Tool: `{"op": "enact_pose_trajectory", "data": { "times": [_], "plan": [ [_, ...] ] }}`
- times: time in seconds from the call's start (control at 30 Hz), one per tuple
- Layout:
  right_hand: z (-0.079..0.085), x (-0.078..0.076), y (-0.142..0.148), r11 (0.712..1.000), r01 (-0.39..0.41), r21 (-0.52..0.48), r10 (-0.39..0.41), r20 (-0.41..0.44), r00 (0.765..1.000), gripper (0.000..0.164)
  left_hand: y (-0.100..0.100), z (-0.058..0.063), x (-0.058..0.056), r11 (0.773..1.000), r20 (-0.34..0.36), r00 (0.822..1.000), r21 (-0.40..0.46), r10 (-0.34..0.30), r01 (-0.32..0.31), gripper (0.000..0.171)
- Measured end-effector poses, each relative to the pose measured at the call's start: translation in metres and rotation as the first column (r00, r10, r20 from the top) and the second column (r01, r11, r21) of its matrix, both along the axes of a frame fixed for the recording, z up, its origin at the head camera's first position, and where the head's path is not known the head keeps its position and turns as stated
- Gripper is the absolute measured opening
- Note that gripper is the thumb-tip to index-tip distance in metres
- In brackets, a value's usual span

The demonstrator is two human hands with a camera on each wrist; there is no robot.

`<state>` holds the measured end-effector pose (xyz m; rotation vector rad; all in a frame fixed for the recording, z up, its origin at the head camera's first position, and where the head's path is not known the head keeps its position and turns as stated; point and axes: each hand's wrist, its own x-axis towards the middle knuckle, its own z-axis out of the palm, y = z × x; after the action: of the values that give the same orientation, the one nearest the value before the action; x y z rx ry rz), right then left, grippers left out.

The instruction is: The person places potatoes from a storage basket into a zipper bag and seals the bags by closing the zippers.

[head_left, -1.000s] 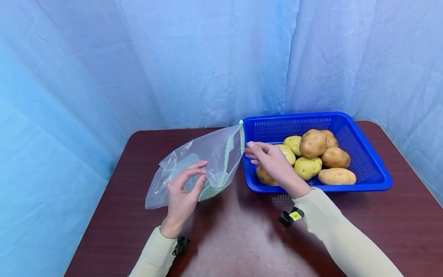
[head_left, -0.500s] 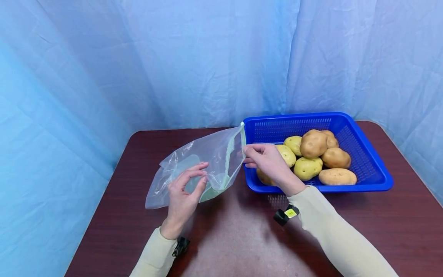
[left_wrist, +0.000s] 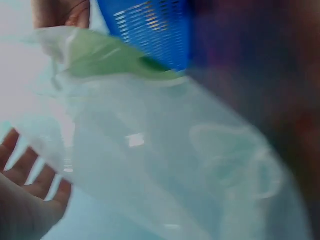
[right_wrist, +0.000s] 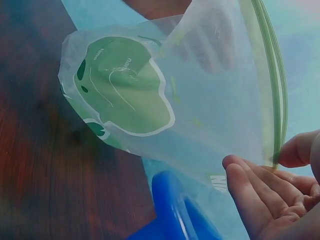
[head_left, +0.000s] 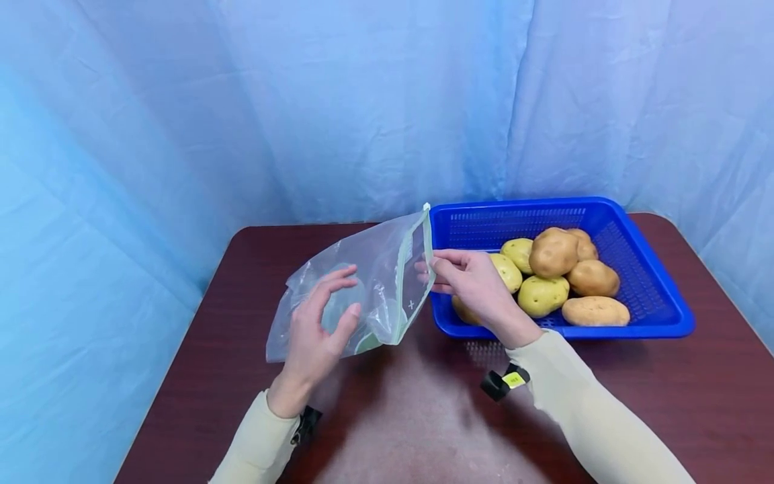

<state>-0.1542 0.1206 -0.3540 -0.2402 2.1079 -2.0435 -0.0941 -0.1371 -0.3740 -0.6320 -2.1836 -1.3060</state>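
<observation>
Bag of clear plastic film, bearing a green printed patch, is slanting above the dark red-brown wood-grained table, between the table's left edge and the left rim of a blue rectangular plastic basket. Its mouth is gaping toward the basket; a small white plastic slider is sitting at the mouth's upper corner, near the basket's back left corner. Right hand is pinching the pale green zip strip at the mouth between thumb and fingers, some fingertips showing through the film. Left hand is staying empty of any grip: thumb well apart from gently bent fingers, beside the bag's body; cannot tell whether the fingers are touching the film. Basket is standing toward the table's back right corner and is holding three smooth yellow potatoes in its left half and middle, lumpy brown potatoes toward the right, and an oblong pale-brown potato along the front edge. One brown potato at the front left corner is lying partly hidden by the right hand. Light blue curtain is hanging behind the table's back edge.
</observation>
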Motion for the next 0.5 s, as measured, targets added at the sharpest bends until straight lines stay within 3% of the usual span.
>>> {"op": "enact_pose_trajectory", "data": {
  "times": [0.1,0.23,0.37,0.5],
  "plan": [
    [0.002,0.002,0.000,1.000,0.002,0.021,-0.002,-0.014,1.000,0.039,0.005,0.020,-0.005,0.998,0.086,0.996,-0.066,0.023,-0.017,0.045],
    [0.003,0.005,0.000,0.998,0.001,0.060,0.001,-0.035,0.999,0.039,0.012,0.047,-0.014,0.985,0.211,0.977,-0.172,0.041,-0.004,0.060],
    [0.004,0.007,0.000,0.998,0.001,0.067,0.002,-0.043,0.999,0.039,0.019,0.069,-0.023,0.961,0.305,0.951,-0.274,0.057,0.031,0.071],
    [0.004,0.007,0.000,0.998,-0.004,0.060,0.007,-0.051,0.999,0.039,0.025,0.084,-0.034,0.925,0.364,0.928,-0.373,0.082,0.065,0.073]
  ]
}}
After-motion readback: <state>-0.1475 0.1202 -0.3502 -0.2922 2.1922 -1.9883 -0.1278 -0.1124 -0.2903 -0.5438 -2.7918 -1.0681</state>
